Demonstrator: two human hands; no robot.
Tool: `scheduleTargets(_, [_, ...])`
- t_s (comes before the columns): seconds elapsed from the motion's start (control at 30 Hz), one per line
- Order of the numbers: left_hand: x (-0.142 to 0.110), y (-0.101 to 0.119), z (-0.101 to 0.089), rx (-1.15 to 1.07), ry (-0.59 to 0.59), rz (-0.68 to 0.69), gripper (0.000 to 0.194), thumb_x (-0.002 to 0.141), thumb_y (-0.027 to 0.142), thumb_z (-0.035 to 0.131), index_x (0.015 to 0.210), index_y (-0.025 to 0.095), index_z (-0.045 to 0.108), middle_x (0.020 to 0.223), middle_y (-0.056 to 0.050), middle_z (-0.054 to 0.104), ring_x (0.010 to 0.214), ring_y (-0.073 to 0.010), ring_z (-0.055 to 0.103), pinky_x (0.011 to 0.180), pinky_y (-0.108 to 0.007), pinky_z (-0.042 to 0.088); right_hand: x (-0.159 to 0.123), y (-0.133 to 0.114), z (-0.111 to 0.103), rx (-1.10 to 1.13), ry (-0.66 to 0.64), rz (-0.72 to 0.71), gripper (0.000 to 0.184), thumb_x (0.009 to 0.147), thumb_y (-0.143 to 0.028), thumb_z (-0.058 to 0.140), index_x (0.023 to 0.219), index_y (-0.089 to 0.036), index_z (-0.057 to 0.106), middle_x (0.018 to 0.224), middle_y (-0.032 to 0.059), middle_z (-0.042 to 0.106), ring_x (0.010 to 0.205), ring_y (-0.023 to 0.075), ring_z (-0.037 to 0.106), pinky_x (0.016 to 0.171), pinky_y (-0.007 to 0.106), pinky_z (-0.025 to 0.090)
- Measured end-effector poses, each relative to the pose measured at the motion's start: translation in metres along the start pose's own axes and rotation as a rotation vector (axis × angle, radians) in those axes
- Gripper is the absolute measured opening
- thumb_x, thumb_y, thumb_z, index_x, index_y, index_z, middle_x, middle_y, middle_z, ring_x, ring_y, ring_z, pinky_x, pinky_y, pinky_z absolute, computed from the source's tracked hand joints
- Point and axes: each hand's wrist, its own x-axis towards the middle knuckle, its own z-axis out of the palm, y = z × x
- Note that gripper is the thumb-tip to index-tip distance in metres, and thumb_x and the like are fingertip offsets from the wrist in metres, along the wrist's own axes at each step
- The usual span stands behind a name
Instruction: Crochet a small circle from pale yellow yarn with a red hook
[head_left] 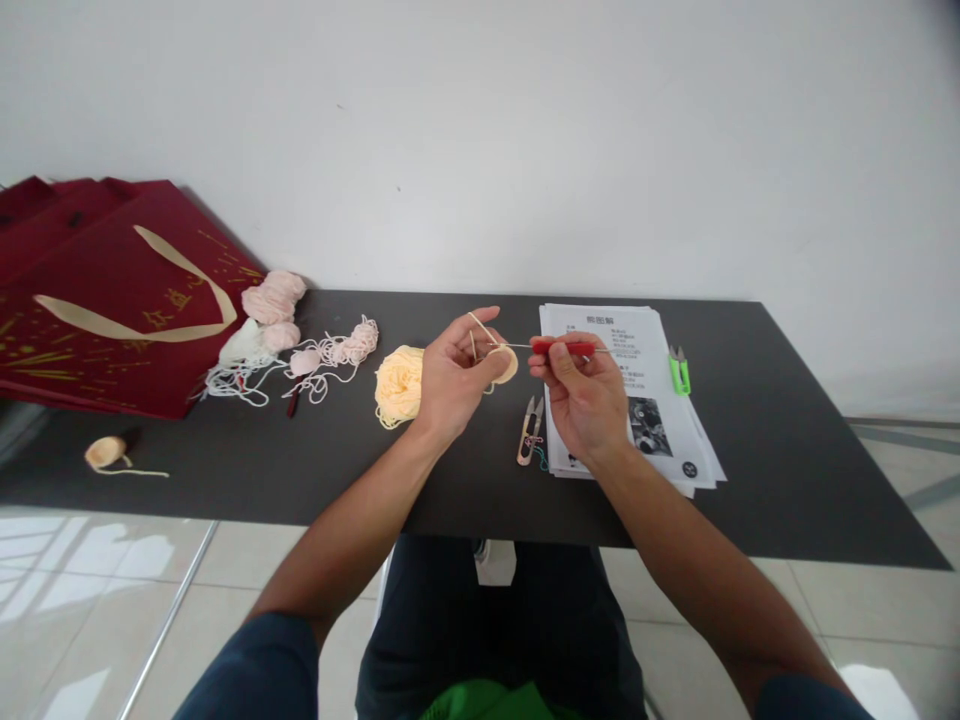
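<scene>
My left hand [455, 372] pinches a small round cream crochet piece [505, 366] between thumb and fingers. A strand of yarn runs over its raised index finger. In my right hand [589, 400] is a crochet hook [564, 348] with a red handle, held level. Its thin metal shaft points left and reaches the crochet piece near the yarn strand. Whether the tip sits inside a stitch is too small to tell. Just left of my left hand, and partly behind it, lies a pale yellow ball of yarn [399, 385].
Printed sheets [652, 350] lie under my right hand, with green thread snips [679, 371] on their right edge. Other snips [528, 432] rest left of them. Pink yarn [274, 297], a dark red bag [112, 300] and a cream crocheted cup [105, 452] are at left.
</scene>
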Motion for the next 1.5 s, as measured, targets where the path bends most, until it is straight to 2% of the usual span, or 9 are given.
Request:
scheduleTargets(0.17, [0.000, -0.002, -0.001, 0.017, 0.007, 0.001, 0.062, 0.073, 0.018, 0.086, 0.131, 0.024, 0.069, 0.085, 0.002, 0.073, 0.069, -0.0087, 0.063, 0.065, -0.022, 0.050, -0.001, 0.002, 0.001, -0.029, -0.008, -0.036, 0.019, 0.085, -0.032, 0.085, 0.094, -0.026, 0.069, 0.093, -0.0033, 0.082, 0.070, 0.0088, 0.076, 0.069, 0.021, 0.066])
scheduleTargets(0.37, [0.000, 0.000, 0.000, 0.040, 0.000, 0.008, 0.083, 0.074, 0.016, 0.085, 0.151, 0.024, 0.056, 0.081, 0.002, 0.075, 0.065, -0.0092, 0.062, 0.062, -0.023, 0.048, -0.010, 0.006, 0.001, -0.277, -0.003, -0.230, 0.011, 0.090, -0.027, 0.079, 0.101, -0.026, 0.076, 0.097, 0.0004, 0.083, 0.074, 0.0133, 0.078, 0.072, 0.028, 0.068])
scheduleTargets(0.5, [0.000, 0.000, 0.000, -0.080, 0.002, -0.057, 0.083, 0.071, 0.016, 0.089, 0.147, 0.026, 0.059, 0.080, 0.003, 0.077, 0.068, -0.0100, 0.065, 0.068, -0.024, 0.051, -0.018, 0.008, -0.002, -0.551, 0.009, -0.480, 0.016, 0.091, -0.021, 0.076, 0.105, -0.028, 0.081, 0.102, 0.0030, 0.084, 0.077, 0.0165, 0.079, 0.074, 0.034, 0.069])
scheduleTargets(0.6, [-0.001, 0.002, 0.002, -0.194, 0.024, -0.136, 0.077, 0.071, 0.019, 0.091, 0.142, 0.026, 0.062, 0.080, 0.004, 0.077, 0.073, -0.0105, 0.069, 0.074, -0.024, 0.053, -0.022, 0.012, -0.006, -0.720, -0.117, -0.720, 0.033, 0.091, -0.012, 0.073, 0.115, -0.034, 0.081, 0.120, 0.0031, 0.082, 0.099, 0.0207, 0.080, 0.088, 0.040, 0.068])
scheduleTargets(0.67, [-0.002, 0.004, 0.003, -0.272, 0.021, -0.173, 0.073, 0.071, 0.018, 0.092, 0.138, 0.024, 0.064, 0.077, 0.004, 0.076, 0.076, -0.0106, 0.071, 0.078, -0.024, 0.053, -0.022, 0.016, -0.009, -0.742, -0.172, -0.783, 0.044, 0.090, -0.007, 0.071, 0.122, -0.036, 0.078, 0.124, 0.0027, 0.081, 0.107, 0.0219, 0.079, 0.093, 0.041, 0.067])
scheduleTargets(0.77, [-0.001, 0.009, 0.004, -0.354, 0.010, -0.220, 0.066, 0.069, 0.016, 0.092, 0.130, 0.019, 0.068, 0.076, 0.003, 0.076, 0.076, -0.0105, 0.071, 0.080, -0.024, 0.054, -0.020, 0.020, -0.009, -0.619, -0.167, -0.694, 0.040, 0.089, -0.009, 0.074, 0.118, -0.037, 0.080, 0.122, 0.0012, 0.082, 0.106, 0.0215, 0.079, 0.093, 0.041, 0.067])
scheduleTargets(0.9, [0.000, 0.012, 0.004, -0.356, 0.014, -0.252, 0.064, 0.066, 0.013, 0.092, 0.125, 0.015, 0.070, 0.076, 0.002, 0.075, 0.069, -0.0088, 0.067, 0.075, -0.023, 0.052, -0.014, 0.018, -0.002, -0.274, -0.060, -0.312, 0.018, 0.090, -0.023, 0.077, 0.104, -0.033, 0.082, 0.108, -0.0002, 0.084, 0.087, 0.0185, 0.080, 0.080, 0.038, 0.068])
scheduleTargets(1.0, [0.001, 0.013, 0.003, -0.306, -0.002, -0.245, 0.065, 0.064, 0.012, 0.092, 0.125, 0.015, 0.069, 0.076, 0.003, 0.074, 0.066, -0.0080, 0.065, 0.071, -0.022, 0.050, -0.009, 0.009, 0.002, -0.115, -0.041, -0.161, 0.009, 0.086, -0.027, 0.082, 0.095, -0.029, 0.080, 0.098, 0.0004, 0.083, 0.081, 0.0160, 0.077, 0.075, 0.033, 0.065])
scheduleTargets(1.5, [0.006, 0.016, -0.004, -0.181, -0.021, -0.232, 0.071, 0.060, 0.010, 0.083, 0.129, 0.015, 0.066, 0.076, 0.002, 0.072, 0.058, -0.0065, 0.057, 0.054, -0.021, 0.040, -0.002, -0.002, -0.005, -0.105, -0.007, -0.255, 0.014, 0.083, -0.029, 0.085, 0.089, -0.028, 0.073, 0.093, -0.0009, 0.078, 0.076, 0.0128, 0.069, 0.069, 0.029, 0.057])
